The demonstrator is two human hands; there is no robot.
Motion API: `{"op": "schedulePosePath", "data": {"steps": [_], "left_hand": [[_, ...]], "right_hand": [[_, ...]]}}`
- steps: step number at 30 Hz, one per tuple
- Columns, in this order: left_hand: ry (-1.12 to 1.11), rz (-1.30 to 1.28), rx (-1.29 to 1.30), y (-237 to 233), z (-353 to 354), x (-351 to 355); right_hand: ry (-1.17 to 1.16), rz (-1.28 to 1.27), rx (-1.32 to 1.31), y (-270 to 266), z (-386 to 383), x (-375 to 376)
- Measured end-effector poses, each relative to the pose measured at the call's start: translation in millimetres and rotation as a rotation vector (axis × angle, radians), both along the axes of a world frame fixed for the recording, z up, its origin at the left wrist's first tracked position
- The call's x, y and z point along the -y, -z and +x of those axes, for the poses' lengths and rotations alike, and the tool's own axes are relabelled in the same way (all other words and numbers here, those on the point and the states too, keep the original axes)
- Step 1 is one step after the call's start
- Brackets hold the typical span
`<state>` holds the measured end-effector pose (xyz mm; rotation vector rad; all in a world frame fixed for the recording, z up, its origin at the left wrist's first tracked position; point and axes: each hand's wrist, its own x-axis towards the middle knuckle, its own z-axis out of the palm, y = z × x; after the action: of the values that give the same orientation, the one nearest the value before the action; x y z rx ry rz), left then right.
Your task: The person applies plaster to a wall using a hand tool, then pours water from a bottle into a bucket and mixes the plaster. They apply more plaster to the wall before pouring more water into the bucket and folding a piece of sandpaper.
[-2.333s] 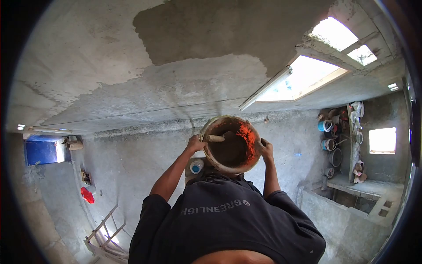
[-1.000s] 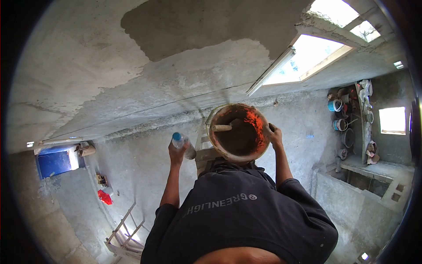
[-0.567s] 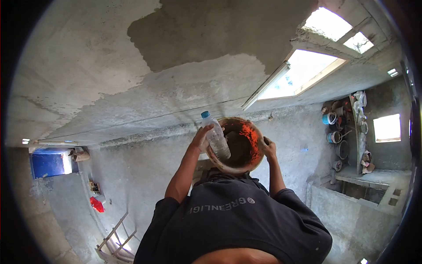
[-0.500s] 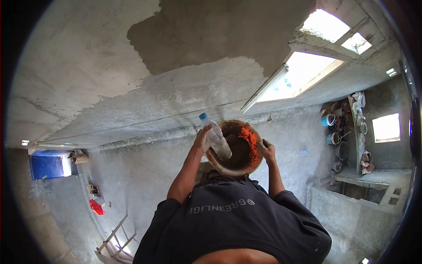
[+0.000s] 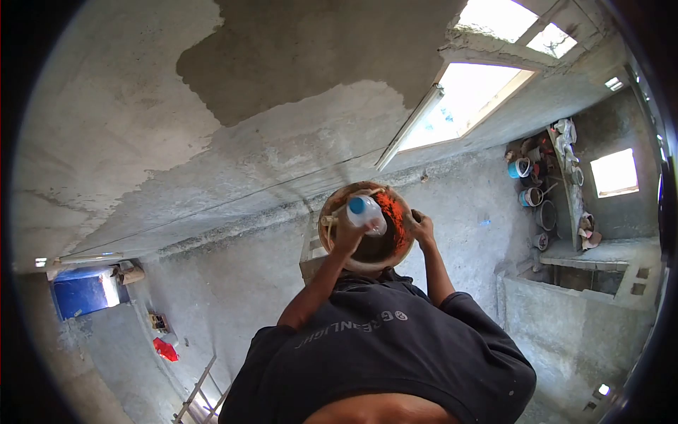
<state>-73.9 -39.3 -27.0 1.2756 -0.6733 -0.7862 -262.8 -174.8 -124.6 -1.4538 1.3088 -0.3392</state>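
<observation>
A clear plastic bottle [image 5: 370, 220] with a blue cap is gripped in my left hand [image 5: 351, 233], over the opening of a round bucket [image 5: 364, 266]. The bottle's cap points up toward the camera. Orange-red stains mark the bucket's inner wall, and its bottom is partly hidden by the bottle and hand. On the other side, my right hand [image 5: 421, 229] holds the bucket by its rim, fingers closed on the edge.
Bare plastered wall [image 5: 311, 134] with a darker damp patch rises ahead. Several buckets [image 5: 531, 197] stand at the right near a ledge [image 5: 586, 254]. A red object [image 5: 165, 349] and a wooden ladder-like frame [image 5: 200, 392] are at the lower left.
The bottle has turned more upright and moved further over the bucket with my left hand. My right hand still holds the rim. The whole view has shifted slightly.
</observation>
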Motion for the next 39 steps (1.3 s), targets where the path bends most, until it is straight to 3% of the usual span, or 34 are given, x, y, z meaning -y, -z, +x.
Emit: {"op": "schedulePosePath", "data": {"steps": [3,4,8,11,13,15,17,19,21,24,27,29,31,33,35,37,39], "left_hand": [[-0.175,-0.055,-0.150,-31,-11,5],[-0.182,-0.096,-0.258,-23,-8,8],[-0.207,-0.093,-0.288,-11,-9,10],[-0.195,0.008,-0.125,-16,-17,0],[-0.121,0.076,-0.073,-27,-18,-7],[-0.122,0.051,-0.088,-26,-15,-13],[0.004,0.108,-0.133,-29,-7,-22],[-0.064,0.062,-0.109,-31,0,-24],[-0.130,0.007,-0.080,-41,10,-23],[-0.114,-0.022,-0.236,-68,27,-31],[-0.094,0.001,-0.219,-95,39,-40],[-0.016,0.037,-0.128,-99,55,-45],[0.054,0.096,-0.046,-95,65,-51],[0.059,0.134,-0.138,-87,72,-53],[0.050,0.111,-0.148,-94,71,-57],[0.085,0.174,-0.076,-105,69,-61],[0.079,0.153,-0.142,-111,69,-65]], "right_hand": [[0.009,-0.051,0.012,-2,1,-3],[0.008,-0.080,0.014,-3,1,-3],[-0.078,-0.095,0.011,5,4,-14],[-0.042,-0.140,-0.140,14,13,-30],[0.064,0.077,-0.077,9,19,-43],[-0.090,-0.042,-0.166,18,15,-47],[-0.149,-0.019,-0.089,20,11,-50],[-0.130,0.231,0.207,-11,14,-51],[-0.189,0.210,0.189,-23,12,-39],[-0.242,0.041,-0.002,-40,13,-15],[-0.203,-0.165,0.028,-57,21,8],[-0.211,-0.103,0.068,-81,36,17],[-0.335,-0.047,0.201,-102,52,17],[-0.479,0.059,0.319,-125,70,10],[-0.621,0.123,0.294,-146,88,-1],[-0.849,-0.197,0.364,-164,105,-17],[-0.979,-0.077,0.313,-187,117,-25]]}}
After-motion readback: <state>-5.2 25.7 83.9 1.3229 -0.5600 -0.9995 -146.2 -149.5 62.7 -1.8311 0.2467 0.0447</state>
